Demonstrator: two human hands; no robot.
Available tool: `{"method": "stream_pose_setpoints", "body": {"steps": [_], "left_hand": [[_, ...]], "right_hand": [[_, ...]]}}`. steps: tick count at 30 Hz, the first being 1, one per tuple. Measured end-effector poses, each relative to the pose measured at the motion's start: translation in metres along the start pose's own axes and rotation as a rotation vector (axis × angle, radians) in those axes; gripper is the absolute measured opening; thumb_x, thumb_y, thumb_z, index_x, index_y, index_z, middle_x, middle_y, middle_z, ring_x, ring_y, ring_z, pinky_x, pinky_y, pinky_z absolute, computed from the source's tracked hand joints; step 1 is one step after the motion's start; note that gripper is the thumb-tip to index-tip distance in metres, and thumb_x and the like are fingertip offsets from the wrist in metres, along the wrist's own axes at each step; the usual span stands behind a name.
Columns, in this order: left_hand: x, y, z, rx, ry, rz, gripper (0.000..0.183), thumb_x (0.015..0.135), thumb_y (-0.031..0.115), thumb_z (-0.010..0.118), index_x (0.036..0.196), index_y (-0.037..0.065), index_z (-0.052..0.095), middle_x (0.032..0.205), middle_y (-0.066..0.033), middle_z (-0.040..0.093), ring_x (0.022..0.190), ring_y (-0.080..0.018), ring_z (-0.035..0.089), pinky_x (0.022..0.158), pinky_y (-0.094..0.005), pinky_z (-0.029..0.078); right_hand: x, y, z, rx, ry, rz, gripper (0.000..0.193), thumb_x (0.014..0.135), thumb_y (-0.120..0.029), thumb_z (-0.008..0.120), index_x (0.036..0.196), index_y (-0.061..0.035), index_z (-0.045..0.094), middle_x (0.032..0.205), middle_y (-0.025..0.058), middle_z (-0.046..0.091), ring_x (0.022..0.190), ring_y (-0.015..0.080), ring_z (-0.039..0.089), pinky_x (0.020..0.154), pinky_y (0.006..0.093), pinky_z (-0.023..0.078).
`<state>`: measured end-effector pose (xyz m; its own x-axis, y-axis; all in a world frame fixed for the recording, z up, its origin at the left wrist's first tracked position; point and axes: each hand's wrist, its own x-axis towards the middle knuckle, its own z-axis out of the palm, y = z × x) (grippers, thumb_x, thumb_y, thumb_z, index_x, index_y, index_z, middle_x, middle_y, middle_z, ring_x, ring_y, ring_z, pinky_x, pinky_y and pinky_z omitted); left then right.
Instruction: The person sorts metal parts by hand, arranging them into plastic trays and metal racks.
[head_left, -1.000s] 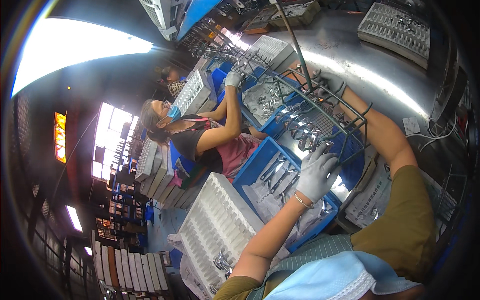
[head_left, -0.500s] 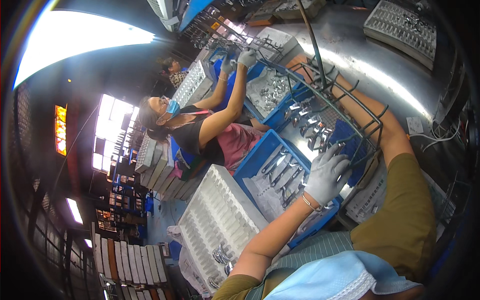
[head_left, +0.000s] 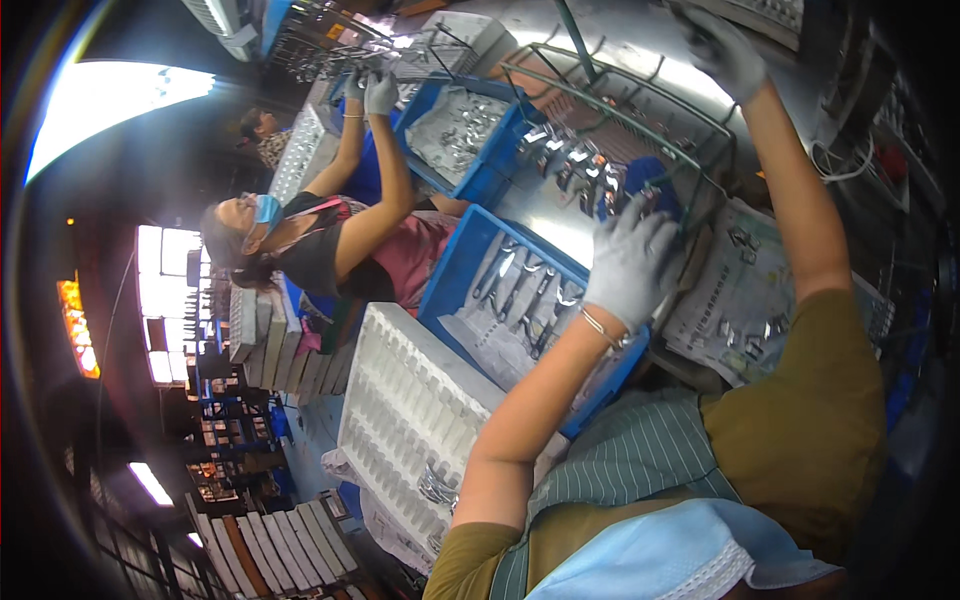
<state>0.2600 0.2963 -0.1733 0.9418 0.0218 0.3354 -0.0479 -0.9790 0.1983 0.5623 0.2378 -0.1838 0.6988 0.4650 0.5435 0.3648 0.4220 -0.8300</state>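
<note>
My left hand point(head_left: 635, 258), in a grey-white glove, reaches over a bunched blue cloth point(head_left: 655, 180). Its fingers are spread, with their tips beside shiny chrome parts. A row of curved chrome parts point(head_left: 578, 165) lies on the metal bench just left of the cloth. Gloved too, my right hand point(head_left: 728, 58) is stretched far out above the bench at the upper right; its fingers are dark and blurred, so any hold is unclear. Between the hands stands a green wire rack point(head_left: 640, 125) with prongs and an upright rod.
A blue bin point(head_left: 455, 262) holds chrome handles on paper; another blue bin point(head_left: 420, 115) holds small chrome pieces. A white slotted foam tray point(head_left: 400, 400) is at my left. Newspaper point(head_left: 715, 300) with chrome pieces lies right. A masked co-worker point(head_left: 330, 235) works at far left.
My right hand has moved from behind the rack out to the upper right. My left hand stays near the blue cloth. The view has shifted, and the newspaper's chrome pieces now show.
</note>
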Motion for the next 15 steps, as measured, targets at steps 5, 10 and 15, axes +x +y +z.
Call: {"method": "stream_pose_setpoints", "body": {"steps": [5,10,15], "left_hand": [[0.007,-0.003,0.028,0.014,-0.009,-0.01,0.038,0.074,0.029,0.061,0.105,0.009,0.055,0.111,-0.0072,0.055,0.115,-0.03,0.042,0.091,-0.0464,0.031],[0.017,0.01,0.041,0.006,0.025,0.039,0.039,0.074,0.029,0.059,0.107,0.01,0.055,0.113,-0.007,0.054,0.115,-0.0288,0.041,0.091,-0.0462,0.031],[0.018,0.008,0.049,-0.008,0.067,0.067,0.041,0.075,0.03,0.058,0.11,0.01,0.054,0.115,-0.0076,0.053,0.116,-0.0289,0.04,0.091,-0.0474,0.031]], "right_hand": [[-0.18,-0.002,-0.062,-0.216,0.078,0.224,0.018,0.086,-0.015,0.049,0.094,-0.0005,0.057,0.079,0.0078,0.06,0.062,0.0115,0.051,0.055,0.0219,0.04],[-0.301,-0.019,-0.03,-0.455,-0.109,0.8,0.032,0.084,-0.026,0.049,0.104,-0.0012,0.057,0.081,0.0084,0.061,0.078,0.018,0.061,0.076,0.0253,0.046],[-0.278,-0.085,0.019,-1.045,-0.366,0.344,0.025,0.084,-0.023,0.054,0.105,-0.0103,0.058,0.089,0.0092,0.06,0.084,0.0267,0.059,0.076,0.0291,0.047]]}}
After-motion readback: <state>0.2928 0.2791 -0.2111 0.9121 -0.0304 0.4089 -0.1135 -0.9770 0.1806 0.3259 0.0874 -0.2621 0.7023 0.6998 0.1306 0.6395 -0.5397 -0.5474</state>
